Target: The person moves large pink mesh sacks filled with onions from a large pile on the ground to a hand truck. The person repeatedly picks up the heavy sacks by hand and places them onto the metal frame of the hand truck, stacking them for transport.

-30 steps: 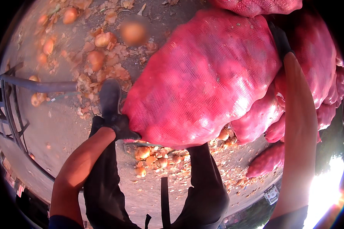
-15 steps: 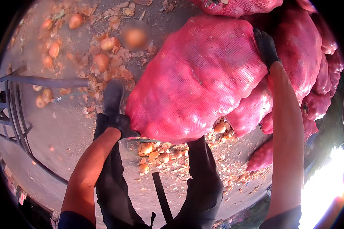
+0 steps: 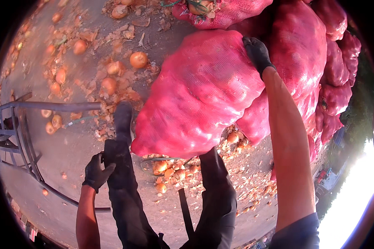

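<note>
A bulging, pinkish-red mesh sack [image 3: 195,97] slanted before the person's legs. The black-gloved right hand [image 3: 257,54] lay on its upper right corner — whether clenching mesh, one couldn't tell. The black-gloved left hand [image 3: 98,171], thumb and fingers parted, hung beside the black-trousered left leg [image 3: 124,182], near round, orange-brown onions [image 3: 160,167].

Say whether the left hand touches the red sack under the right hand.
No, the left hand is beside the dark trouser leg, apart from the red sack.

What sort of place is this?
Probably an outdoor onion-handling yard: large red mesh sacks lie heaped together, loose onions and papery skins litter the ground, and bright daylight shows at right.
</note>
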`<state>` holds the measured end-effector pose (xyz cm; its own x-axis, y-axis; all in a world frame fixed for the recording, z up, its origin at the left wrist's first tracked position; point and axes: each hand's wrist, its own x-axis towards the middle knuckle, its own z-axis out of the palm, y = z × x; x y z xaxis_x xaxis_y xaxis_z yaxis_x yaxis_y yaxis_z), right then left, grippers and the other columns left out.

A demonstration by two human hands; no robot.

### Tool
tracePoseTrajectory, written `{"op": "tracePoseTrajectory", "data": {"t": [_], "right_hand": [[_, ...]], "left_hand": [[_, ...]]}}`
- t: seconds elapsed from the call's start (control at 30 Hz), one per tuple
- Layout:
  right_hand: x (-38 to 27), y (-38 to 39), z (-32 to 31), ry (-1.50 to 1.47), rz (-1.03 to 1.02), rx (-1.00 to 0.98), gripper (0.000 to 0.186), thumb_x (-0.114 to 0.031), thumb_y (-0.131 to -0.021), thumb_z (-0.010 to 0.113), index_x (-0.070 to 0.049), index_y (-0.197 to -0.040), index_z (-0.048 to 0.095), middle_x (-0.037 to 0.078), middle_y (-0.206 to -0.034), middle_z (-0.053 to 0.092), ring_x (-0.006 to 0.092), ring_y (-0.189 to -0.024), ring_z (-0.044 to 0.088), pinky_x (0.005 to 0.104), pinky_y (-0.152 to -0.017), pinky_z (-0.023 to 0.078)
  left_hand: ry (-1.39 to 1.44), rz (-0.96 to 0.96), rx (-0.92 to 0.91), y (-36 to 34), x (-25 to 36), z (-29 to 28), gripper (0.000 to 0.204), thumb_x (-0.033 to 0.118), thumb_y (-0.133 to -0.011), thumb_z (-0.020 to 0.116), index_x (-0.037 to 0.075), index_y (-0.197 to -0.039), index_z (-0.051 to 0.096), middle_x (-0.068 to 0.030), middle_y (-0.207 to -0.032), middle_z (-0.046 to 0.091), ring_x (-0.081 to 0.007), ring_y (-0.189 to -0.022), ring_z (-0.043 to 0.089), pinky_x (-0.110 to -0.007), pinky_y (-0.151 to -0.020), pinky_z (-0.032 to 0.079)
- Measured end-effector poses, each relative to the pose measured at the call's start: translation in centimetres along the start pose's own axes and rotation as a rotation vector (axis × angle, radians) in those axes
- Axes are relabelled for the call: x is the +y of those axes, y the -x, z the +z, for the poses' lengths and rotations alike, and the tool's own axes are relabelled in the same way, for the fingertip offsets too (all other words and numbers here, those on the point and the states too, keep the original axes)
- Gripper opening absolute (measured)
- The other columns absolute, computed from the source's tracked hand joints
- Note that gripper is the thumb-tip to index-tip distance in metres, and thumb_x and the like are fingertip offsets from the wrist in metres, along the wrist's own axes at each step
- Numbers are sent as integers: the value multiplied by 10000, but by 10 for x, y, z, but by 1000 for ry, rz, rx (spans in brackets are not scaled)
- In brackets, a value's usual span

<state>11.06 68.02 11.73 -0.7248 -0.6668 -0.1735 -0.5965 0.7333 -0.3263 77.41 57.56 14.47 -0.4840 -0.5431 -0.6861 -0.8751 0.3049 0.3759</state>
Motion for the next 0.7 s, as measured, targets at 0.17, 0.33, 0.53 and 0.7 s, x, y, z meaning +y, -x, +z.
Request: {"op": "tracePoseTrajectory", "data": {"t": [0.17,0.33,0.53,0.7], "right_hand": [[-31,82,-37,105,30,-18,425,-451,-917,463,-70,-965,645,259,-929,642,432,-902,614,518,-799,469],[-131,201,-103,17,104,-46,353,-413,-911,517,-73,-840,580,216,-752,631,432,-759,618,532,-675,461],[-226,330,-157,-16,67,-131,272,-348,-897,546,-85,-829,567,165,-669,627,388,-662,627,521,-610,459],[-272,432,-154,0,-140,-206,157,-270,-849,577,-114,-844,585,91,-717,648,315,-662,641,478,-629,437]], "left_hand": [[-26,20,-13,33,-16,-38,646,344,-741,778,-20,-1215,533,-162,-1069,635,-261,-955,626,-371,-851,499],[105,112,-6,55,41,-95,613,332,-764,763,-26,-1207,537,-164,-1078,633,-257,-950,632,-365,-843,502],[194,393,1,128,173,-175,562,255,-769,770,-23,-1200,539,-140,-1035,640,-230,-928,643,-326,-832,507],[519,503,29,200,255,-148,533,213,-776,755,-29,-1201,543,-166,-1016,647,-225,-997,644,-325,-859,506]]}}
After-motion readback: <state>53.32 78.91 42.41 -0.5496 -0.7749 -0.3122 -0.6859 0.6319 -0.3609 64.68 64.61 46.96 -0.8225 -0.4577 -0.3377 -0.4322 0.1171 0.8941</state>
